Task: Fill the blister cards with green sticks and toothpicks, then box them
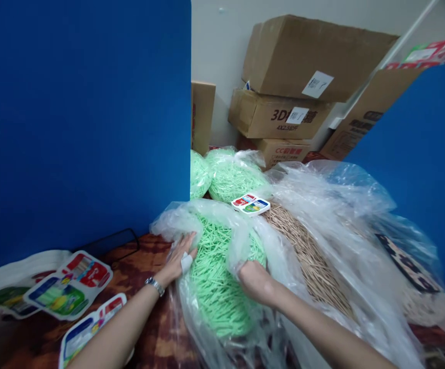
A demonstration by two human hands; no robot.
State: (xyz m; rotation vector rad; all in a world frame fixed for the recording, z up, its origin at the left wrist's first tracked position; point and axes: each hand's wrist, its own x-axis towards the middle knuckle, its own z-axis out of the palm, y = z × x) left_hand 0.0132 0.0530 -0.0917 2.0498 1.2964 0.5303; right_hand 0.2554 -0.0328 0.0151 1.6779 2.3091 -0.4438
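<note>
A clear plastic bag (217, 211) full of thin light-green sticks (218, 277) lies open in front of me. My left hand (182, 254) rests against the left side of its opening, fingers stretched out, with a white wrap on the thumb. On the right side, my right hand (256, 281) is closed in a fist on the bag's plastic edge; its fingertips are hidden. Beyond the opening lies a white printed package (250, 204) with red and green panels. Directly right is another clear bag of thin brown sticks (309, 251).
More bagged green sticks (236, 177) sit behind. Similar printed packages (68, 287) are piled at the left on the brown patterned table (157, 318). Blue panels (84, 113) rise on both sides. Cardboard boxes (280, 115) are stacked at the back. A dark patterned strip (407, 264) lies right.
</note>
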